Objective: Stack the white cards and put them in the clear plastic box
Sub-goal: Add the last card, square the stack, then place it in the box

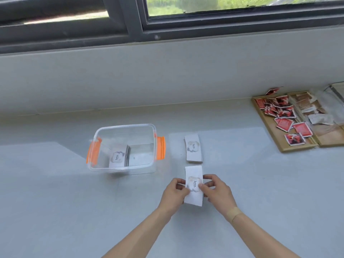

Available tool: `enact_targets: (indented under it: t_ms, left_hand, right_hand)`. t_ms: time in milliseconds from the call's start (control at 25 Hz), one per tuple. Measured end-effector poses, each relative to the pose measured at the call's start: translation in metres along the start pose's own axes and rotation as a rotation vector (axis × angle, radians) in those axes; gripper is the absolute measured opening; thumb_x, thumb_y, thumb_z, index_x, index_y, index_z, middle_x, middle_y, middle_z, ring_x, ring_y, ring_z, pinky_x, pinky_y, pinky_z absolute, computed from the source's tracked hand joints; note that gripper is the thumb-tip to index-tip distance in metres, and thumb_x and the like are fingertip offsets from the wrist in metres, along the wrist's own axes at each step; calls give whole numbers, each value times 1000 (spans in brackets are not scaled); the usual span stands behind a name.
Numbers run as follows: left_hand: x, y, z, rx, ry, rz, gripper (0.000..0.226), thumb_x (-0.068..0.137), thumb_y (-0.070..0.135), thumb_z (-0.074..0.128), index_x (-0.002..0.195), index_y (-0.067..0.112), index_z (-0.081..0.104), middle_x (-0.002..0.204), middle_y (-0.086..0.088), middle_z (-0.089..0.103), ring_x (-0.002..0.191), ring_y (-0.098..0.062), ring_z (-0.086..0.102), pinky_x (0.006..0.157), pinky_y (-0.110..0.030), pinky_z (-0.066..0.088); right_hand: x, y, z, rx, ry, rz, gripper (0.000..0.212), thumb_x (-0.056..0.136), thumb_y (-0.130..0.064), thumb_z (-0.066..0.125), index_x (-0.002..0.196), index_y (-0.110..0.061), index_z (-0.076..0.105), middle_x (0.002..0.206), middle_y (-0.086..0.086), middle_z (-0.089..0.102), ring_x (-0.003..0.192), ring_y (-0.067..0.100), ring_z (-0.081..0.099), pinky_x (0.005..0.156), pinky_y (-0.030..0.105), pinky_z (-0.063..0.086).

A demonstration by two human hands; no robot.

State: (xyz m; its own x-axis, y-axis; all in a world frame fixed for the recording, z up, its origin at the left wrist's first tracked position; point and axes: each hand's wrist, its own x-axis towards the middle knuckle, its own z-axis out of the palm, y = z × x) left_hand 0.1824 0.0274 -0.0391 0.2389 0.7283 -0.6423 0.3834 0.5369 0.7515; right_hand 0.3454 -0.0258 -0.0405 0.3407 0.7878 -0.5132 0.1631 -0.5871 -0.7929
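Note:
A stack of white cards (193, 174) printed with "love." is gripped from both sides. My left hand (175, 195) holds its left edge and my right hand (217, 192) holds its right edge, thumbs on top. A second stack of the same cards (193, 151) lies flat on the table just beyond. The clear plastic box (122, 127) with orange handles stands open to the left. Inside it another stack of white cards (118, 158) leans on edge near the front.
A wooden tray (273, 135) at the far right holds several red cards, with a second tray of brown and white packets (327, 140) beside it. A grey wall and window sill rise behind the table.

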Motion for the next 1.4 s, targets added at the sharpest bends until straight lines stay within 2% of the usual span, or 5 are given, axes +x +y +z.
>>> enact_targets:
  t_ms: [120, 320, 600, 1040, 1400]
  left_hand:
    - [30, 31, 4, 2, 71, 24, 14, 86, 23, 65, 99, 20, 61, 90, -3, 65, 89, -24, 66, 81, -47, 55]
    - [75, 69, 14, 31, 228, 46, 13, 88, 21, 59, 101, 21, 60, 86, 5, 64, 79, -13, 61, 61, -24, 44]
    - [111, 85, 25, 141, 355, 37, 18, 88, 24, 57, 103, 18, 61, 90, 3, 64, 81, -17, 60, 69, -29, 45]
    - [123, 75, 19, 229, 328, 6, 31, 89, 31, 54, 117, 18, 58, 97, 6, 60, 89, -16, 57, 74, -29, 44]
    - [112, 85, 21, 119, 200, -112, 20, 84, 13, 51, 100, 17, 63, 93, -2, 66, 86, -25, 63, 71, -32, 48]
  right_hand:
    - [39, -24, -11, -3, 4, -36, 25, 82, -31, 70, 105, -33, 62, 86, -2, 69, 76, 16, 68, 77, 44, 56]
    - [92, -54, -17, -35, 48, -74, 28, 83, -31, 69, 110, -25, 63, 89, -2, 69, 83, 20, 67, 79, 43, 55]
    - [126, -65, -9, -137, 122, -99, 28, 84, -30, 68, 110, -20, 63, 89, -6, 67, 82, 15, 61, 65, 28, 43]
    - [125, -53, -1, -218, 195, -2, 65, 79, -46, 69, 134, -26, 40, 126, 1, 54, 106, 23, 57, 76, 35, 45]
    - [122, -66, 4, 120, 96, 206, 74, 79, -11, 72, 141, -17, 33, 119, 10, 63, 100, 26, 61, 89, 40, 51]
